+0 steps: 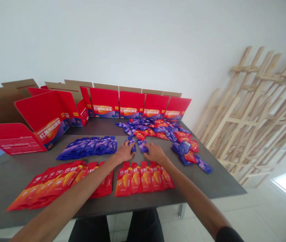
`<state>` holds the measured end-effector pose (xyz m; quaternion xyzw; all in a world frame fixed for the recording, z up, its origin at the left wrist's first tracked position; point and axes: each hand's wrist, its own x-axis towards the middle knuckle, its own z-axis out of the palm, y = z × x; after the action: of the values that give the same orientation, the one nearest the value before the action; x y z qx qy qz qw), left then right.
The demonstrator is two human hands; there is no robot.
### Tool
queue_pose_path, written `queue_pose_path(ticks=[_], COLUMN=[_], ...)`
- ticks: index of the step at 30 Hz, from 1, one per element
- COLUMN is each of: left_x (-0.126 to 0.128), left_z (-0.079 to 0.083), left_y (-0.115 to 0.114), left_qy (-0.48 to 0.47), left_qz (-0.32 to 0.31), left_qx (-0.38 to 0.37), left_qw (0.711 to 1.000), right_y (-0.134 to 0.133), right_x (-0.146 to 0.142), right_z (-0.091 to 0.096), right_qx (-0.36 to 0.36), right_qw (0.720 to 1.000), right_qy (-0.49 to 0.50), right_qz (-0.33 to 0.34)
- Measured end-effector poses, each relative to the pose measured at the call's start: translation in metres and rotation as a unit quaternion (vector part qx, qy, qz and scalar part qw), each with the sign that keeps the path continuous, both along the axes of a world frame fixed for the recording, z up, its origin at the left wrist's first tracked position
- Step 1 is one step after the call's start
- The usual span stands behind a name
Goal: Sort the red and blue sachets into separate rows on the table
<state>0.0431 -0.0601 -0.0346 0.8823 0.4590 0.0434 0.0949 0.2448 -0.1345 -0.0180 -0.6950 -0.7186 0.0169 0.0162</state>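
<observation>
Two small purple pouches lie side by side on the grey table. My left hand is on the left purple pouch, its fingers over the pouch's edge and its thumb on the near side. On the right, my right hand grips the edge of the other purple pouch between fingers and thumb. Just below my hands is a row of overlapping red pouches. Stacked purple pouches lie left of my left hand. Larger rows of red pouches lie at the front left, partly behind my left forearm.
A loose heap of mixed purple and red pouches spreads over the back and right of the table. Open red cartons line the back edge; more open cartons stand at the left. Wooden easels lean against the right wall.
</observation>
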Motion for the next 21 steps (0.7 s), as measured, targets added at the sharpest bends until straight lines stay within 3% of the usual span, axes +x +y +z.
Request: queue_pose_path(ticks=[6,12,21], left_x=[0.004,0.001,0.006], left_z=[-0.006,-0.007,-0.005], left_y=[-0.004,-0.017,-0.027], left_qy=[-0.006,-0.003,-0.001], left_qz=[-0.018,-0.028,-0.035], left_qx=[0.035,0.055,0.063], left_qw=[0.999,0.998,0.997], right_y=[0.003,0.014,-0.004], right_x=[-0.012,0.002,-0.020], right_z=[-0.005,-0.001,-0.006], right_qx=[0.008,-0.005,-0.011], right_qw=[1.000,0.997,0.998], right_qy=[0.008,0.013,0.016], right_qz=[-0.005,0.070,0.061])
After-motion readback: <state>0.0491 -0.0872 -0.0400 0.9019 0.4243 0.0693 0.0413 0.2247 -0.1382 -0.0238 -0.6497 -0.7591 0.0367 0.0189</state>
